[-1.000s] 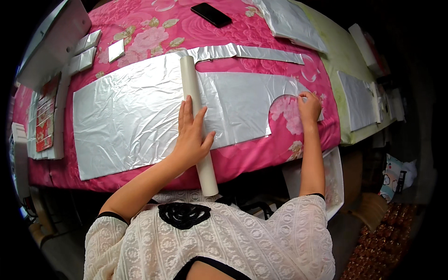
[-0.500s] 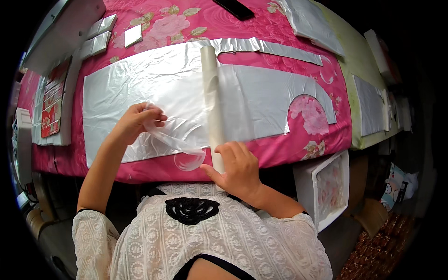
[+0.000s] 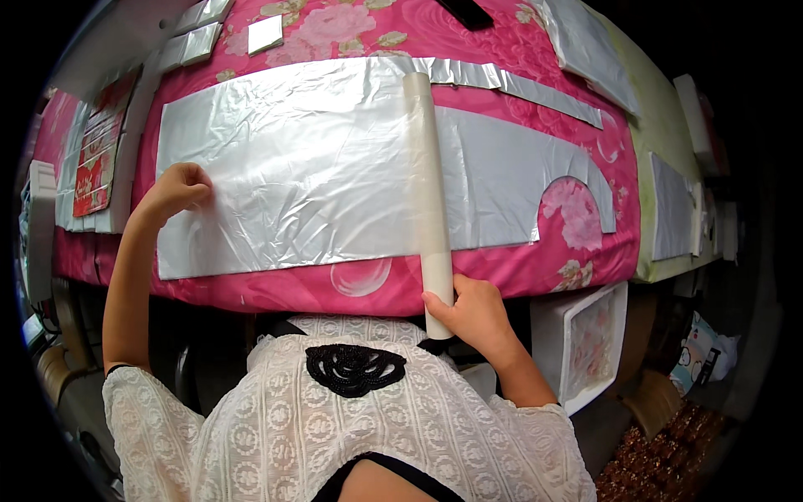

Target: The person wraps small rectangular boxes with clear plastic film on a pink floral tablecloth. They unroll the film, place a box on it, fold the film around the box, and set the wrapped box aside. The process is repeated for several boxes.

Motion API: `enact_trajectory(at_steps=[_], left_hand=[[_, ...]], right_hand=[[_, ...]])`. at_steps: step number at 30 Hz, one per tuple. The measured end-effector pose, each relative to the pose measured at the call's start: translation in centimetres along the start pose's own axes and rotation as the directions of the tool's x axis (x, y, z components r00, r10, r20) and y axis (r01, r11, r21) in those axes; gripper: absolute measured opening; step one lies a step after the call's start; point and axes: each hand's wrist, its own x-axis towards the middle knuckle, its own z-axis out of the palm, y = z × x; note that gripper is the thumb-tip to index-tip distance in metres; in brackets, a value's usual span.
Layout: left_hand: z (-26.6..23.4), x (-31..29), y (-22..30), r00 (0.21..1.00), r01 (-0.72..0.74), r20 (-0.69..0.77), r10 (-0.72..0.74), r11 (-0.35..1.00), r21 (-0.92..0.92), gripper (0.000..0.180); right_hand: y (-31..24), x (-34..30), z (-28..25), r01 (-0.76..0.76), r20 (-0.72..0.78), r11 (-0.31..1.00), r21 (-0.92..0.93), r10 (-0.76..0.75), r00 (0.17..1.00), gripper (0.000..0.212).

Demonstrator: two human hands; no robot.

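A stack of silvery plastic sheet (image 3: pixel 284 159) lies flat on the table, its right end cut into a curve with narrow strips. Across it rests a long pale roll of clear plastic film (image 3: pixel 428 184), pointing toward me. My right hand (image 3: pixel 475 314) is wrapped round the near end of the roll, past the table's front edge. Over the sheet's left part, my left hand (image 3: pixel 180 191) is closed in a pinch on the film's free edge. The film between the hands is see-through and hard to tell from the silver below.
A pink flowered cloth (image 3: pixel 326 33) covers the table. Small silvery packets (image 3: pixel 201 43) and a red-printed packet (image 3: pixel 104 151) lie left; a black phone (image 3: pixel 467 12) lies at the far edge. More silvery sheets (image 3: pixel 585 50) are at the right. A white foam box (image 3: pixel 592 351) stands below the right edge.
My left hand has moved left, drawing the loose film out across the silvery sheet. The roll and my right hand now appear further right, with the hand lower on the roll's end.
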Motion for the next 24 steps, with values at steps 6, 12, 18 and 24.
enact_trajectory(at_steps=[6,12,18,24], left_hand=[[7.4,-1.6,9.2,0.438,-0.600,-0.394,0.808,0.589,0.541,0.029],[20.9,1.9,13.8,0.493,-0.743,-0.196,0.848,0.527,0.411,0.057],[22.1,2.2,14.0,0.532,-0.666,-0.109,0.839,0.495,0.558,0.063],[22.4,2.4,14.1,0.536,-0.624,-0.134,0.834,0.498,0.602,0.063]], right_hand=[[0.1,-0.5,0.3,0.012,0.007,1.000,-0.008,-0.012,1.000,0.039],[-0.6,0.4,-1.4,0.036,0.136,0.999,-0.015,-0.034,0.990,0.050],[-1.0,9.4,-4.5,0.053,0.126,0.976,0.210,-0.081,0.989,0.055],[-4.5,21.3,-7.0,0.011,0.072,0.803,0.596,-0.068,0.995,0.048]])
